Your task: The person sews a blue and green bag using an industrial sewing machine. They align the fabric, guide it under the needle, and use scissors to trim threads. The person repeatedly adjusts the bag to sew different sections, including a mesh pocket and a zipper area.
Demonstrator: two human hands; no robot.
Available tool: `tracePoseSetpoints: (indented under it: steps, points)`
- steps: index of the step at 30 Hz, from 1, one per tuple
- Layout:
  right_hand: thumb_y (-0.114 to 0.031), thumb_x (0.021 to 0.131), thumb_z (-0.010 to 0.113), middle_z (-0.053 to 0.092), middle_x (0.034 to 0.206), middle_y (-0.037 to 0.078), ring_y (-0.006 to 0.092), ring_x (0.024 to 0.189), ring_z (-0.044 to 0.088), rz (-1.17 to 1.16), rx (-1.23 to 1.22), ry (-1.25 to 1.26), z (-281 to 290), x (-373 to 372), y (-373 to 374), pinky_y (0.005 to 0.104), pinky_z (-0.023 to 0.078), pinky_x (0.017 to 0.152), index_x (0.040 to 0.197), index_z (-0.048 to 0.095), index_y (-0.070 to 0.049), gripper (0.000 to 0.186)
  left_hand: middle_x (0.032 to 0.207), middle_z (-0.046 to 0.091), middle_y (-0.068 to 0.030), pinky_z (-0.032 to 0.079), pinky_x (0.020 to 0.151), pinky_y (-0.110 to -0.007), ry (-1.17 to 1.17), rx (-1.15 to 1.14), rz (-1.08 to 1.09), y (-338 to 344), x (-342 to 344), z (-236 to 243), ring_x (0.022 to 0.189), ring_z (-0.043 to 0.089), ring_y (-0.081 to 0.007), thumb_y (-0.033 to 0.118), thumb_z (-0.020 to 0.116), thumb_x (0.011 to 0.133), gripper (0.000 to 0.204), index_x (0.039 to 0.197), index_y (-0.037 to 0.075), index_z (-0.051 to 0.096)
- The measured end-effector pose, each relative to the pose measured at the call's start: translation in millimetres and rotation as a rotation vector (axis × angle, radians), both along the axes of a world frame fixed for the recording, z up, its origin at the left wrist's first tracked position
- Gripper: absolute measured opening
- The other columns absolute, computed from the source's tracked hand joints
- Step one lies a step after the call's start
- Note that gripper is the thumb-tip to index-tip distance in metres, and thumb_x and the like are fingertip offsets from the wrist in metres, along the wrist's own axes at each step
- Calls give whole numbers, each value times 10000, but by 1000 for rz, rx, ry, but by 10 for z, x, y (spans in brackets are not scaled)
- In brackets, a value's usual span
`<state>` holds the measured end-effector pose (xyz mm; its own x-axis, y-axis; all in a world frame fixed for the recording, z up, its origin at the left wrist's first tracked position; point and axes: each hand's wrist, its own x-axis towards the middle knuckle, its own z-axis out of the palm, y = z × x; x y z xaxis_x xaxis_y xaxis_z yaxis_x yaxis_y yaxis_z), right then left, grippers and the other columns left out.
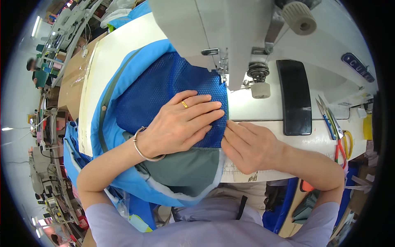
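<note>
My left hand (185, 123), with a ring and a bangle, lies flat with fingers spread on dark blue mesh fabric (148, 86). My right hand (251, 146) pinches the mesh's right edge, below the presser foot (223, 79) of a white sewing machine (185, 29). The mesh is part of a piece with a light blue band (108, 103) and grey-green cloth (185, 168) with a pale edging, spread on the white table (88, 136).
A black phone-like slab (294, 96), scissors (339, 136) and tools lie right of the machine. More blue cloth (72, 144) hangs at the left. Cardboard (70, 90) borders the table. Farther left are other machines (41, 168) and a person (38, 76).
</note>
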<state>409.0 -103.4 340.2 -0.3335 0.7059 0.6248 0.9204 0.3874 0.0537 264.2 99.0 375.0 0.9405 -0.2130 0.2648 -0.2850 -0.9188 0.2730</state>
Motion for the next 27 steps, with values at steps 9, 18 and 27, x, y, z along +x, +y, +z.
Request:
tracePoseSetpoints:
  steps: [9, 18, 27]
  points:
    - [-120, 672, 684, 696, 974, 199, 317, 1014, 680, 10, -55, 0, 15, 8, -5, 359, 577, 823, 882, 687, 51, 270, 1323, 654, -73, 473, 1039, -464, -75, 66, -44, -15, 27, -78, 1203, 621, -273, 148, 716, 797, 444, 1237, 100, 690]
    - [-103, 721, 690, 672, 1086, 257, 354, 1091, 653, -37, -172, 83, 80, 34, 35, 430, 546, 927, 950, 674, 91, 301, 1155, 643, -95, 504, 976, -442, -144, 14, -47, 117, 181, -128, 1075, 648, -290, 112, 726, 753, 427, 1179, 107, 692]
    - [-92, 784, 694, 639, 1179, 256, 352, 1170, 617, -176, -192, 107, 91, 94, 188, 432, 495, 1000, 1067, 655, 123, 358, 1123, 666, -92, 542, 926, -419, -274, 53, -93, 450, 460, -202, 992, 659, -288, 114, 717, 811, 348, 1160, 110, 724]
